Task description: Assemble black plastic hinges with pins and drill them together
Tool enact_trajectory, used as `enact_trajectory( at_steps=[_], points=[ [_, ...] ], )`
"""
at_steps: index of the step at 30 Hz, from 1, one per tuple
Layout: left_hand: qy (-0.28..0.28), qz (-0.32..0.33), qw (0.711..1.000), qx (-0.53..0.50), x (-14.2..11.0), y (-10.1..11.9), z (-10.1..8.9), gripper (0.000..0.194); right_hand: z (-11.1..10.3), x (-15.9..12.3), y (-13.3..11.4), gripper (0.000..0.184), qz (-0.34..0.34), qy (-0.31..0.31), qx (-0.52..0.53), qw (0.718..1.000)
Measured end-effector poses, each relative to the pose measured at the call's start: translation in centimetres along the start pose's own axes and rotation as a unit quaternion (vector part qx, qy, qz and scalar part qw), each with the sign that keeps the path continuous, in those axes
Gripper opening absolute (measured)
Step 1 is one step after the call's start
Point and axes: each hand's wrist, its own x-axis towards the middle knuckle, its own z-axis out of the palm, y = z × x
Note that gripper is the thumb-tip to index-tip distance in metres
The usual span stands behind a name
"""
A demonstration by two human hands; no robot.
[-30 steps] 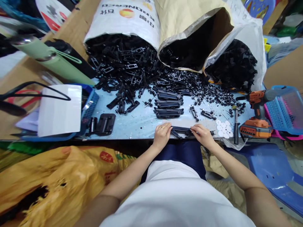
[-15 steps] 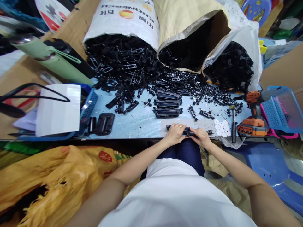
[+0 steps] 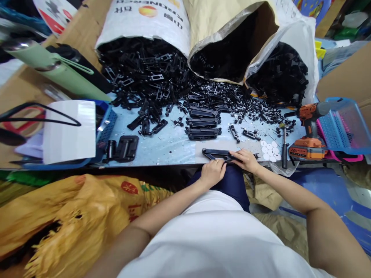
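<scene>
A long black plastic part (image 3: pixel 216 153) lies along the front edge of the pale blue table (image 3: pixel 174 144). My right hand (image 3: pixel 246 160) rests on its right end, fingers curled over it. My left hand (image 3: pixel 213 172) sits just below the table edge, fingers bent and touching the part's near side; a ring shows on one finger. Three like black parts (image 3: pixel 202 123) are stacked in a row just behind. White round discs (image 3: pixel 270 150) lie to the right of my right hand.
Three open sacks (image 3: pixel 203 46) spill black parts (image 3: pixel 150 85) across the table's back. An orange cordless drill (image 3: pixel 308 131) and a hammer (image 3: pixel 284 148) lie right, next to blue and pink baskets (image 3: pixel 344 129). A blue tray holding white paper (image 3: pixel 69 133) stands left, a yellow sack (image 3: pixel 72 216) below.
My left hand has slid back off the black part toward the table edge. My right hand stays on the part's right end. The view has shifted slightly.
</scene>
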Motion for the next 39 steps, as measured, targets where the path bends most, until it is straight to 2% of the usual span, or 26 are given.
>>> enact_trajectory(
  at_steps=[3,6,9,12,15,17,19,20,23,25,27,31,36,39],
  points=[
    [-0.106,-0.080,0.991,0.023,0.2,1.8,-1.0,0.032,0.0,0.1,-0.1,0.041,0.000,0.024,-0.005,1.000],
    [-0.123,-0.112,0.986,0.007,0.8,2.5,-2.0,0.034,-0.3,0.4,-0.2,0.040,-0.008,0.038,0.012,0.999],
    [-0.074,-0.116,0.989,-0.061,0.4,1.9,-2.2,0.041,-0.9,0.6,-0.6,0.043,-0.009,0.076,0.050,0.996],
    [0.022,-0.094,0.975,-0.200,-0.8,1.1,-1.3,0.046,-1.2,0.6,-1.3,0.053,0.010,0.134,0.071,0.988],
    [0.110,-0.060,0.918,-0.375,-2.0,0.8,0.0,0.046,-1.0,0.7,-2.2,0.055,0.028,0.184,0.094,0.978],
    [0.139,-0.033,0.872,-0.468,-2.4,1.0,0.7,0.046,-0.7,0.8,-2.8,0.054,0.037,0.227,0.117,0.966],
    [0.160,0.006,0.843,-0.513,-2.6,1.3,1.1,0.049,-0.5,0.8,-3.2,0.054,0.038,0.267,0.139,0.953],
    [0.172,0.032,0.838,-0.517,-2.6,1.4,1.2,0.051,-0.5,0.9,-3.5,0.055,0.034,0.281,0.152,0.947],
    [0.208,0.141,0.847,-0.469,-2.6,1.5,1.2,0.061,-0.4,0.9,-4.4,0.051,0.027,0.306,0.193,0.932],
    [0.224,0.212,0.858,-0.410,-2.6,1.5,1.2,0.066,-0.3,0.8,-5.1,0.046,0.057,0.317,0.220,0.921],
    [0.229,0.235,0.871,-0.366,-2.6,1.6,1.1,0.067,0.0,0.7,-5.8,0.042,0.108,0.323,0.250,0.906],
    [0.211,0.145,0.906,-0.336,-2.2,1.6,0.8,0.066,0.5,0.6,-6.5,0.036,0.181,0.284,0.335,0.880],
    [0.202,0.082,0.948,-0.233,-1.5,1.3,-0.2,0.055,0.7,0.9,-6.6,0.038,0.216,0.243,0.375,0.868],
    [0.150,0.044,0.974,-0.162,-1.2,1.4,-1.1,0.054,0.7,1.3,-6.8,0.036,0.228,0.244,0.387,0.859]
  ],
)
